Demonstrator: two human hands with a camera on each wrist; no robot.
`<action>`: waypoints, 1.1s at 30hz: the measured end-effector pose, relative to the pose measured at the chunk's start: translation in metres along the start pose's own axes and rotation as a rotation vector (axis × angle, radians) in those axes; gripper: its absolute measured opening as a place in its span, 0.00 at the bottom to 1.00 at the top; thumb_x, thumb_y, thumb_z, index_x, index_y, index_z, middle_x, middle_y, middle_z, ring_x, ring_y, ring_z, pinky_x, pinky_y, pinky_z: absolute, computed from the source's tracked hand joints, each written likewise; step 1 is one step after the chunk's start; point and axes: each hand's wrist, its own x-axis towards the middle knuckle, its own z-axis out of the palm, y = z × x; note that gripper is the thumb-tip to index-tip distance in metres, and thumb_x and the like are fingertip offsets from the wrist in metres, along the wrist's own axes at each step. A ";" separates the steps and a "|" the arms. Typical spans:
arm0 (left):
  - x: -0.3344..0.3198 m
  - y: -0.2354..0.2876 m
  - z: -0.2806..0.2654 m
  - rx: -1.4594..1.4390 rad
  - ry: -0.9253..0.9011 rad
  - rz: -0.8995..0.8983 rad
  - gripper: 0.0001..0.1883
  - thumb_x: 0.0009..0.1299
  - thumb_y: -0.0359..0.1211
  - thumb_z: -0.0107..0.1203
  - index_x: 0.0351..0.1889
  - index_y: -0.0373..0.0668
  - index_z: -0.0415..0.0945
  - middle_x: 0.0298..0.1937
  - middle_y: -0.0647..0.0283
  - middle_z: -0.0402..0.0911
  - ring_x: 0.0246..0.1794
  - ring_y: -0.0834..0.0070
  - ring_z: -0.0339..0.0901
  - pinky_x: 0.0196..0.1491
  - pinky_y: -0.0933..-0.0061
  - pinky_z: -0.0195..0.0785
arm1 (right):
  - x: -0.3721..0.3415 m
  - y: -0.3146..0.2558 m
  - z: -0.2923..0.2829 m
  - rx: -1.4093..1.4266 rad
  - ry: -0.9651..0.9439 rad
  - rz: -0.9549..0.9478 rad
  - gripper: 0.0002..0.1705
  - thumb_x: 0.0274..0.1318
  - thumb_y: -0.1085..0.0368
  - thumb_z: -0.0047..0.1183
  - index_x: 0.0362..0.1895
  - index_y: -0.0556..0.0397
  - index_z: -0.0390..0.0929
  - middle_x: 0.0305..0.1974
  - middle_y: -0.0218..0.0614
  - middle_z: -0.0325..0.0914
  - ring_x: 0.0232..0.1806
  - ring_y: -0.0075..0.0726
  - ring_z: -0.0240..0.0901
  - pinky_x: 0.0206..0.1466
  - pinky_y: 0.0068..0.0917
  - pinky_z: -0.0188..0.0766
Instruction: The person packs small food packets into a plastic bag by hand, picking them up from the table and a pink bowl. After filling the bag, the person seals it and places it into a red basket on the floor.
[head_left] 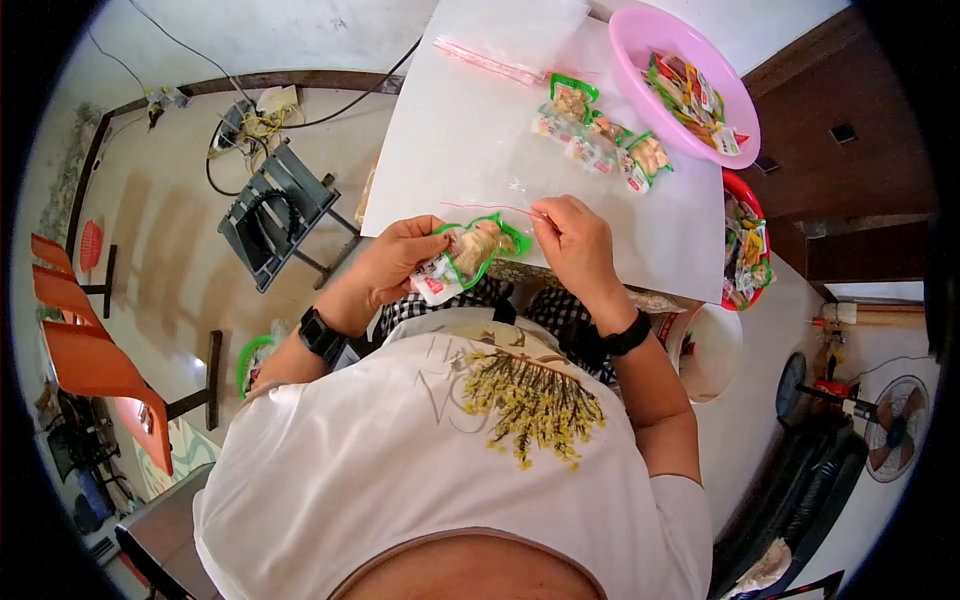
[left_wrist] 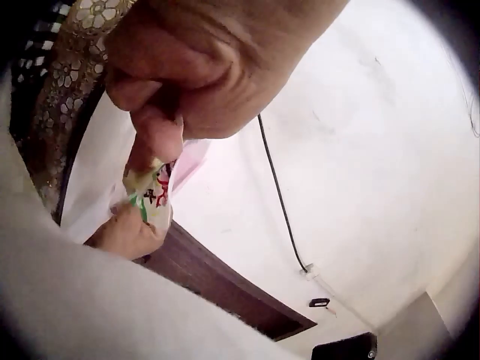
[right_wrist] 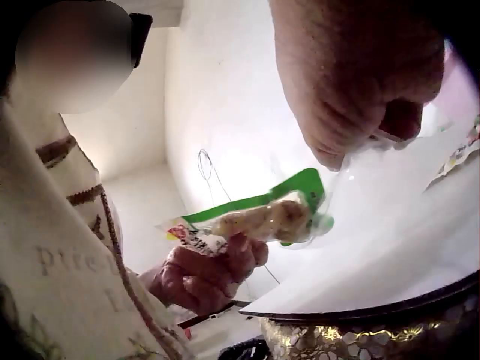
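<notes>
My left hand (head_left: 405, 255) grips a green-edged snack packet (head_left: 478, 250) with a clear window and pale food pieces inside. In the right wrist view the packet (right_wrist: 262, 219) is tilted, its green end pointing toward my right hand (right_wrist: 360, 82). Thumb and fingers of the right hand (head_left: 577, 248) pinch the edge of a clear plastic bag (head_left: 520, 185), which has a thin red line along its mouth. The bag lies over the near part of the white table (head_left: 420, 170). Several similar packets (head_left: 590, 128) lie just beyond it.
A pink basin (head_left: 628, 50) of colourful packets stands at the table's far right corner. Flat clear bags (head_left: 500, 45) with red strips lie at the back. Below the right edge are a red basin (head_left: 733, 185) and a white bucket (head_left: 715, 355). A folding stool (head_left: 285, 215) stands left.
</notes>
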 end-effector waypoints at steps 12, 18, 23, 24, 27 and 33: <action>0.021 -0.009 0.000 -0.033 0.124 0.249 0.11 0.71 0.25 0.46 0.50 0.41 0.73 0.34 0.65 0.80 0.15 0.86 0.68 0.13 0.88 0.57 | 0.010 -0.017 0.017 0.009 -0.166 -0.186 0.06 0.51 0.66 0.55 0.36 0.46 0.78 0.27 0.37 0.72 0.27 0.47 0.73 0.27 0.38 0.69; 0.030 -0.015 -0.003 0.113 0.174 0.250 0.11 0.72 0.28 0.48 0.51 0.45 0.74 0.31 0.69 0.79 0.16 0.89 0.66 0.14 0.89 0.56 | 0.018 -0.033 0.029 0.024 -0.240 -0.287 0.07 0.48 0.68 0.58 0.34 0.46 0.81 0.27 0.35 0.73 0.26 0.43 0.73 0.26 0.34 0.69; 0.031 -0.017 -0.002 0.096 0.121 0.242 0.14 0.73 0.29 0.48 0.56 0.46 0.73 0.31 0.72 0.77 0.16 0.91 0.65 0.15 0.90 0.54 | 0.024 -0.036 0.036 0.011 -0.280 -0.325 0.07 0.48 0.66 0.58 0.34 0.45 0.82 0.27 0.33 0.74 0.27 0.42 0.73 0.30 0.34 0.70; 0.030 -0.016 -0.002 0.113 0.126 0.246 0.14 0.74 0.30 0.48 0.57 0.46 0.72 0.31 0.72 0.77 0.16 0.91 0.64 0.15 0.90 0.53 | 0.027 -0.037 0.034 -0.004 -0.259 -0.345 0.07 0.48 0.66 0.58 0.34 0.45 0.82 0.26 0.33 0.74 0.27 0.42 0.73 0.32 0.35 0.70; 0.019 -0.012 -0.013 0.130 0.066 0.313 0.15 0.74 0.29 0.45 0.58 0.46 0.72 0.31 0.72 0.78 0.14 0.91 0.63 0.16 0.89 0.55 | 0.033 -0.036 0.028 0.021 -0.209 -0.355 0.07 0.48 0.66 0.59 0.35 0.46 0.82 0.26 0.33 0.75 0.29 0.41 0.74 0.38 0.35 0.70; 0.017 -0.012 -0.010 0.136 0.029 0.312 0.18 0.75 0.28 0.44 0.62 0.46 0.68 0.33 0.71 0.78 0.16 0.90 0.64 0.18 0.90 0.59 | 0.035 -0.036 0.027 0.072 -0.221 -0.355 0.08 0.48 0.66 0.59 0.35 0.49 0.82 0.26 0.33 0.76 0.31 0.40 0.73 0.41 0.33 0.69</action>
